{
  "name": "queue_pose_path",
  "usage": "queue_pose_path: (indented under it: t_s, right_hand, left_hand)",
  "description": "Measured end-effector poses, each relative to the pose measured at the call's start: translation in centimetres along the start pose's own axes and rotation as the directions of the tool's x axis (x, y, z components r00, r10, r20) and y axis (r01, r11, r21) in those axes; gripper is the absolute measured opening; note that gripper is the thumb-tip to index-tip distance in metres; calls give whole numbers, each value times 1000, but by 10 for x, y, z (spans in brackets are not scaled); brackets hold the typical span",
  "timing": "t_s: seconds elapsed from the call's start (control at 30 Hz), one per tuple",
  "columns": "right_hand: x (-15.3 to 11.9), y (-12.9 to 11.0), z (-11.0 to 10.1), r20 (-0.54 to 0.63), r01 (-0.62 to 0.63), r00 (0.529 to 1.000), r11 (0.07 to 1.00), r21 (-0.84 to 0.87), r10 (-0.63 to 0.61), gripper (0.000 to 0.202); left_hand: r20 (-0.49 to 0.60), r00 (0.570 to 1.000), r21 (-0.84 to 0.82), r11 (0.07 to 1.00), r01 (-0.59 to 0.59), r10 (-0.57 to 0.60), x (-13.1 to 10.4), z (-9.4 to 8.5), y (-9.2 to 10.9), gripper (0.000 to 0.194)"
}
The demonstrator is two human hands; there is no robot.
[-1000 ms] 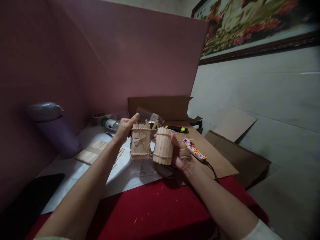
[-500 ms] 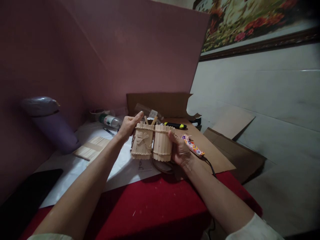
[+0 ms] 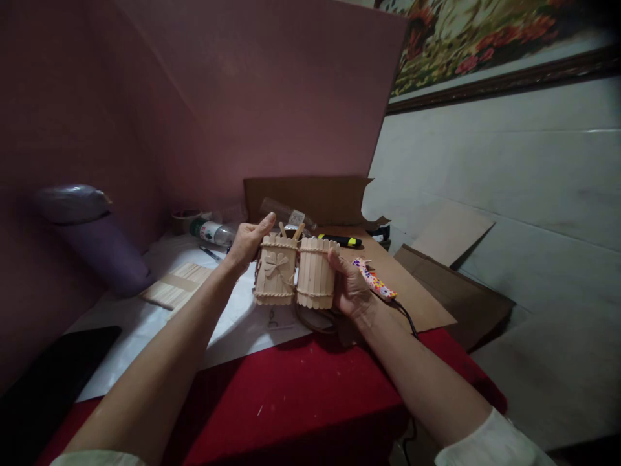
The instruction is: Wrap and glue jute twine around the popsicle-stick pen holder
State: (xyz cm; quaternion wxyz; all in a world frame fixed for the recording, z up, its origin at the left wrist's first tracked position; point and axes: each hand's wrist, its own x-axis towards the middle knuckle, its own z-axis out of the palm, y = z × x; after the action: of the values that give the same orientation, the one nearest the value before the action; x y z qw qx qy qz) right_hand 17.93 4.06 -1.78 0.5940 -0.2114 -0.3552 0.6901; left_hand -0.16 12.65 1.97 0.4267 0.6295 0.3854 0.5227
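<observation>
Two small holders made of upright craft sticks are held up side by side over the table. My left hand (image 3: 249,244) is closed on the left craft-stick holder (image 3: 274,285), its thumb up at the rim. That one has twine bands at top and bottom and a flower-like stick decoration on its front; a couple of sticks (image 3: 298,231) show above its rim. My right hand (image 3: 351,288) grips the right craft-stick holder (image 3: 314,275) by its side, thumb on the front. This holder also has two twine bands and a plain front. The fingers behind both are hidden.
A flower-patterned glue gun (image 3: 374,279) with a black cord lies on cardboard (image 3: 417,304) at right. Behind are a yellow-black cutter (image 3: 347,241) and a plastic bottle (image 3: 212,231). Left are a bundle of craft sticks (image 3: 172,288) and a purple bottle (image 3: 99,239). Red cloth (image 3: 291,395) covers the front.
Both holders stay in my hands in nearly the same pose. The whole view has shifted very slightly.
</observation>
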Motion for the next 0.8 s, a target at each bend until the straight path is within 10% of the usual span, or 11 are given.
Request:
queue_pose_path:
  t_s: [0.8]
  right_hand:
    - [3,5,-7,12,13,1000,1000,2,-13,39]
  left_hand:
    - [4,1000,-31,999,-10,11,1,-1,-1,61]
